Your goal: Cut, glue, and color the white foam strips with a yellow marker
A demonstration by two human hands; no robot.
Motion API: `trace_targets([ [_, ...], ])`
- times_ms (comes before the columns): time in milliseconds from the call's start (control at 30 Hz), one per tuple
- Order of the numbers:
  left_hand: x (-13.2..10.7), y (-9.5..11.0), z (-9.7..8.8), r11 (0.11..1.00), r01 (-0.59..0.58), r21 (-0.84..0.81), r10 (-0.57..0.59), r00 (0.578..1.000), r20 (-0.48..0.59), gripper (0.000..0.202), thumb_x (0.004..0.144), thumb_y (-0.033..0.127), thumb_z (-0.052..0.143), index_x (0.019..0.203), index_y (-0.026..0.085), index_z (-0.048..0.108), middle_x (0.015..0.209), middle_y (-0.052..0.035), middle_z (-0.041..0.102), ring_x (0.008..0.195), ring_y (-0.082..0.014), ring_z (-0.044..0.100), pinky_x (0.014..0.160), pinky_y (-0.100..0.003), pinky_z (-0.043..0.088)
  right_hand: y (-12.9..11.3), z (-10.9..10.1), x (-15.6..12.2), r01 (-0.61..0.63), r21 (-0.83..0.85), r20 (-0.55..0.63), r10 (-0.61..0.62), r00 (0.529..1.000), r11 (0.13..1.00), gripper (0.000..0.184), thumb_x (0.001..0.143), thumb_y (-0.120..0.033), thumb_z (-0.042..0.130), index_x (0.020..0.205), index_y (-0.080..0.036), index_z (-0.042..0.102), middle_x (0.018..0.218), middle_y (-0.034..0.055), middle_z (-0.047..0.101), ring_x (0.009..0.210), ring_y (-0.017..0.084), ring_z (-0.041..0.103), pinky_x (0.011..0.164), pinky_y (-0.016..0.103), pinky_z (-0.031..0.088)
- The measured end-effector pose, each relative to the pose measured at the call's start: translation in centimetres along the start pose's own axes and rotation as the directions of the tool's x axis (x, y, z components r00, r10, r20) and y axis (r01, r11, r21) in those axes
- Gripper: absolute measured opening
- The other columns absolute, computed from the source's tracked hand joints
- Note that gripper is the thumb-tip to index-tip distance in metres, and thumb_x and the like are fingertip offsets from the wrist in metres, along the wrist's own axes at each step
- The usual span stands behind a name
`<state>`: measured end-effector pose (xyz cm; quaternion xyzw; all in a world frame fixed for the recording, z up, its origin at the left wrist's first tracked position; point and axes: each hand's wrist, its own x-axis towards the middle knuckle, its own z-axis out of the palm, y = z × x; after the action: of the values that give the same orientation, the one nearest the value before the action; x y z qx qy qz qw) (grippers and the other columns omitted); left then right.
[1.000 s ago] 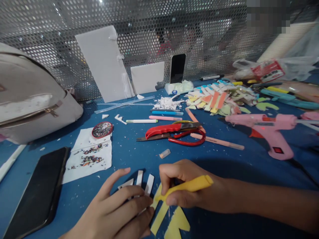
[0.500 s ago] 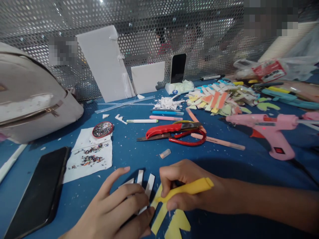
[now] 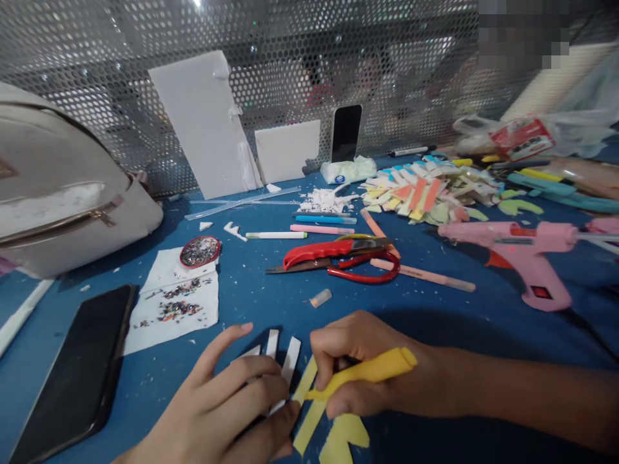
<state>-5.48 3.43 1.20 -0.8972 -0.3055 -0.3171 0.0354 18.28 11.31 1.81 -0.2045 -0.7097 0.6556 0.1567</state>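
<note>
My left hand (image 3: 227,409) lies low at the front with its fingers pressed flat on white strips (image 3: 285,357) that rest on the blue table (image 3: 261,296). My right hand (image 3: 360,361) grips a yellow marker-like tool (image 3: 370,370), its tip down on a yellow foam cut-out (image 3: 333,435) just right of the white strips. The two hands nearly touch at the fingertips.
Red scissors (image 3: 338,258) and a pink glue gun (image 3: 522,248) lie behind the hands. A black phone (image 3: 77,374) and a white sheet with glitter (image 3: 174,306) sit at left, beside a beige bag (image 3: 62,193). Coloured foam scraps (image 3: 425,190) pile at back right; a perforated metal screen (image 3: 290,58) closes the rear.
The right hand and the yellow tool have shifted slightly along the yellow cut-out. The left hand stays pressed on the white strips.
</note>
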Motion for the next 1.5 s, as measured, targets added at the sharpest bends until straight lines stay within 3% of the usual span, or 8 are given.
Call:
trace_targets([
  [233,-0.2,-0.3,0.2,1.0,-0.019,-0.02,0.019,0.999,-0.034,0.024,0.105,0.029,0.052,0.1,0.021,0.074,0.083,0.006,0.073,0.093,-0.0098,0.067,0.123,-0.041,0.027,-0.4,-0.3,-0.3,0.09,0.123,-0.21,-0.063,0.976,0.988,0.05,0.092,-0.066,0.058,0.085,-0.016,0.053,0.065,-0.0038,0.051,0.054,0.009,0.048,0.05,0.021,0.034],
  [367,-0.1,-0.2,-0.1,0.999,-0.032,-0.019,0.032,0.999,-0.006,0.024,0.104,0.029,0.054,0.094,0.021,0.074,0.082,0.0068,0.074,0.093,-0.0096,0.067,0.123,-0.041,0.026,-0.1,-0.5,-0.5,0.108,0.153,-0.23,-0.071,0.971,0.982,0.05,0.095,-0.066,0.052,0.09,-0.017,0.052,0.058,-0.0068,0.046,0.048,0.008,0.041,0.046,0.02,0.031],
  [500,0.0,0.1,-0.4,1.0,-0.012,-0.016,0.012,0.999,0.031,0.023,0.103,0.029,0.057,0.088,0.021,0.073,0.083,0.007,0.074,0.093,-0.0097,0.067,0.124,-0.04,0.025,0.1,-0.4,-0.4,0.091,0.156,-0.232,-0.053,0.971,0.983,0.037,0.099,-0.053,0.052,0.095,-0.017,0.053,0.067,-0.0016,0.058,0.059,0.011,0.052,0.056,0.022,0.039],
  [667,0.0,0.2,0.1,1.0,-0.019,-0.008,0.019,0.999,-0.03,0.03,0.106,0.025,0.049,0.089,0.023,0.074,0.081,0.0076,0.073,0.09,-0.0088,0.067,0.123,-0.039,0.026,-0.4,-0.4,-0.3,0.152,-0.068,-0.239,-0.164,0.957,0.986,0.014,0.095,-0.03,0.057,0.1,-0.017,0.056,0.084,-0.0004,0.054,0.074,0.012,0.051,0.067,0.025,0.041],
  [867,0.3,0.7,-0.3,1.0,-0.02,-0.012,0.02,1.0,0.005,0.025,0.104,0.023,0.053,0.091,0.021,0.073,0.083,0.0061,0.074,0.092,-0.01,0.067,0.123,-0.04,0.025,-0.8,-0.2,-0.6,0.157,-0.195,-0.253,-0.205,0.946,0.968,0.039,0.101,-0.044,0.04,0.075,-0.018,0.053,0.069,-0.002,0.048,0.061,0.012,0.043,0.062,0.029,0.038],
  [1000,0.1,1.0,-0.5,0.999,-0.032,-0.002,0.032,0.999,0.01,0.023,0.104,0.026,0.054,0.093,0.021,0.074,0.087,0.006,0.075,0.094,-0.0104,0.067,0.124,-0.04,0.024,-0.5,0.0,-0.5,0.11,-0.19,-0.226,-0.153,0.962,0.976,0.034,0.101,-0.037,0.038,0.072,-0.02,0.046,0.054,-0.0073,0.041,0.045,0.01,0.041,0.055,0.028,0.036],
  [1133,-0.4,0.8,0.3,0.998,-0.065,0.019,0.065,0.997,-0.047,0.027,0.105,0.025,0.051,0.093,0.022,0.075,0.087,0.0065,0.075,0.094,-0.0104,0.067,0.122,-0.041,0.028,-0.6,0.1,-0.3,0.093,-0.323,-0.205,-0.166,0.965,0.942,0.039,0.097,-0.03,0.041,0.061,-0.022,0.03,0.053,-0.007,0.035,0.05,0.01,0.035,0.055,0.028,0.031],
  [1500,0.1,1.4,-0.7,0.999,-0.023,0.038,0.019,0.995,0.093,0.027,0.105,0.019,0.049,0.096,0.022,0.074,0.091,0.007,0.076,0.099,-0.0106,0.068,0.124,-0.042,0.027,-0.1,0.0,-0.7,0.156,-0.492,-0.092,-0.23,0.969,0.857,0.036,0.099,-0.032,0.041,0.069,-0.023,0.025,0.055,-0.008,0.026,0.047,0.009,0.025,0.046,0.026,0.019],
])
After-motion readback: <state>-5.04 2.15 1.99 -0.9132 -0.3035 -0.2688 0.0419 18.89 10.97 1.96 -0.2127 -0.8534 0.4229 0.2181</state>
